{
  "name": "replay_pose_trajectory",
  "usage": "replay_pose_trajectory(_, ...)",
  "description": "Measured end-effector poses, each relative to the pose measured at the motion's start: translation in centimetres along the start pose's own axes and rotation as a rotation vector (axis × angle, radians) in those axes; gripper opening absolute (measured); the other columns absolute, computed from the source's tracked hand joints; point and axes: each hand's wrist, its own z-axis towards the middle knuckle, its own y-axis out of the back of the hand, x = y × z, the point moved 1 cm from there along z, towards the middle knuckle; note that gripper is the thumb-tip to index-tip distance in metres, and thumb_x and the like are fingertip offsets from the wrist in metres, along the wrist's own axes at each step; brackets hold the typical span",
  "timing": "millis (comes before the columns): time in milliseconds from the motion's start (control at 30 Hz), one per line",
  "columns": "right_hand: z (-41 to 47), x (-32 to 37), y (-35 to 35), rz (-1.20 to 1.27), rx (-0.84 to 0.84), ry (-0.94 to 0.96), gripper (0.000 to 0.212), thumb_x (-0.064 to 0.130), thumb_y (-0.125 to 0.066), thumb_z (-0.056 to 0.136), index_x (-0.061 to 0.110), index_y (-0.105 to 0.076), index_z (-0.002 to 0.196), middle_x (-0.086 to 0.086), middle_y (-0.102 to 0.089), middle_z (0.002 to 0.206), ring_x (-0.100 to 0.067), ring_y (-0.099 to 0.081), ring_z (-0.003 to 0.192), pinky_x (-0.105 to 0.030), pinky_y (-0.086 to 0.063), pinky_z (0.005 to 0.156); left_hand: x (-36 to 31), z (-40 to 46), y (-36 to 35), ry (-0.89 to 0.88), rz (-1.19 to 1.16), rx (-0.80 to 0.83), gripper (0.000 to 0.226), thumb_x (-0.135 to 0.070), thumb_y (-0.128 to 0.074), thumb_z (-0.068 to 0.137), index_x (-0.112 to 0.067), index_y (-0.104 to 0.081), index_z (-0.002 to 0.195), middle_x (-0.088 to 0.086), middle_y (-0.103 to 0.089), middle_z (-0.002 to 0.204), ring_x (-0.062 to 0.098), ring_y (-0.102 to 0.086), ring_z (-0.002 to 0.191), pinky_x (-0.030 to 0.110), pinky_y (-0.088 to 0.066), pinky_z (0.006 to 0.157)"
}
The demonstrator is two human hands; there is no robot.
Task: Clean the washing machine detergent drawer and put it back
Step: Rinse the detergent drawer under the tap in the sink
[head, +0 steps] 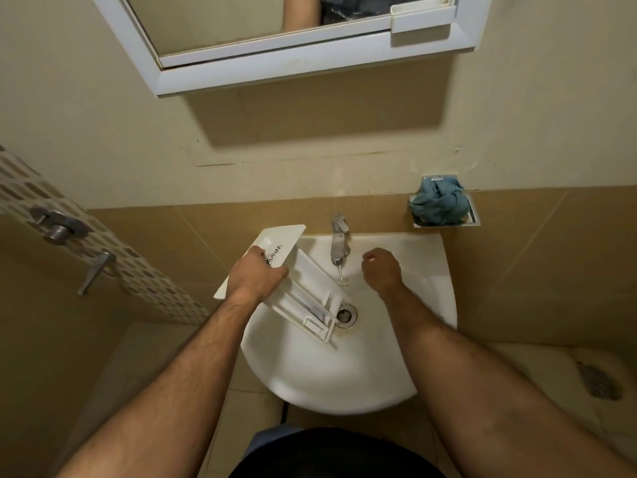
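- My left hand (256,276) grips the white detergent drawer (303,291) near its front panel, fingers curled over the panel's edge by the printed logo.
- From that grip the drawer slopes down and away to the right into the sink (310,370); its front panel sticks up past the basin's left rim, and its far end lies just beside the drain (344,314).
- My right hand (381,270) hovers over the basin, right of the drawer and apart from it, fingers curled into a loose fist; I see nothing in it.
- The tap (339,243) stands between my two hands, beyond the grip, with a thin stream of water (341,276) falling just beside the drawer's right edge. Whether the stream touches the drawer, I cannot tell.
- Farther right of my right hand, a crumpled blue cloth (439,201) sits in a metal wall tray (474,215) above the basin's corner.
- Above both hands hangs a white-framed mirror cabinet (310,69).
- Left of the grip, on a patterned tile strip, are a metal valve (57,227) and a lever handle (94,270).
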Motion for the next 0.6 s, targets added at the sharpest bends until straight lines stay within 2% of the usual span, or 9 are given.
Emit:
replay_pose_trajectory(133,1.2,2.3,0.6,0.026,0.021,0.077,0.038,0.004,-0.051,0.092,0.012,-0.058,0.128,-0.009,-0.057,0.135,-0.027,-0.055,0.12,-0.029,-0.043,0.098,-0.7,-0.1,0.2,-0.024,0.046,-0.016,0.033,-0.035,-0.068,0.077,-0.017,-0.052,0.1,0.0,-0.063,0.091,0.027,-0.059,0.084,0.031,-0.044,0.067)
replay_pose_trajectory(200,1.5,3.6,1.0,0.021,0.039,0.131,0.04,0.003,-0.051,0.091,0.01,-0.056,0.131,-0.012,-0.056,0.136,-0.031,-0.055,0.119,-0.038,-0.048,0.099,-1.0,0.0,0.4,-0.029,0.058,-0.023,0.035,-0.035,-0.068,0.077,-0.016,-0.052,0.101,0.001,-0.063,0.092,0.027,-0.06,0.085,0.031,-0.047,0.068)
replay_pose_trajectory(300,1.9,4.8,1.3,-0.052,0.07,0.212,0.039,0.002,-0.048,0.09,0.001,-0.055,0.129,-0.019,-0.057,0.13,-0.037,-0.058,0.11,-0.05,-0.053,0.09,-1.5,0.0,0.6,-0.033,0.065,-0.023,0.037,-0.036,-0.067,0.076,-0.015,-0.053,0.104,0.001,-0.063,0.093,0.027,-0.061,0.086,0.032,-0.048,0.067)
replay_pose_trajectory(367,2.1,5.3,1.2,-0.083,0.099,0.223,0.038,-0.001,-0.044,0.09,-0.001,-0.056,0.125,-0.02,-0.059,0.122,-0.037,-0.059,0.103,-0.049,-0.055,0.085,-1.8,0.1,0.6,-0.034,0.067,-0.022,0.037,-0.036,-0.067,0.076,-0.014,-0.054,0.103,0.002,-0.063,0.092,0.028,-0.061,0.086,0.032,-0.048,0.067)
replay_pose_trajectory(467,2.2,5.7,0.8,-0.091,0.148,0.216,0.03,-0.002,-0.042,0.088,0.004,-0.06,0.112,-0.016,-0.06,0.097,-0.03,-0.06,0.081,-0.039,-0.055,0.064,-2.1,0.1,0.6,-0.039,0.077,-0.026,0.038,-0.037,-0.068,0.075,-0.015,-0.054,0.103,0.001,-0.061,0.091,0.027,-0.059,0.084,0.031,-0.043,0.065)
replay_pose_trajectory(600,2.1,5.6,0.4,-0.087,0.162,0.218,0.026,0.002,-0.047,0.089,0.004,-0.062,0.11,-0.018,-0.065,0.1,-0.032,-0.063,0.082,-0.038,-0.056,0.064,-2.2,0.3,0.6,-0.034,0.073,-0.029,0.039,-0.037,-0.068,0.074,-0.015,-0.054,0.103,0.001,-0.062,0.091,0.027,-0.058,0.084,0.031,-0.043,0.065)
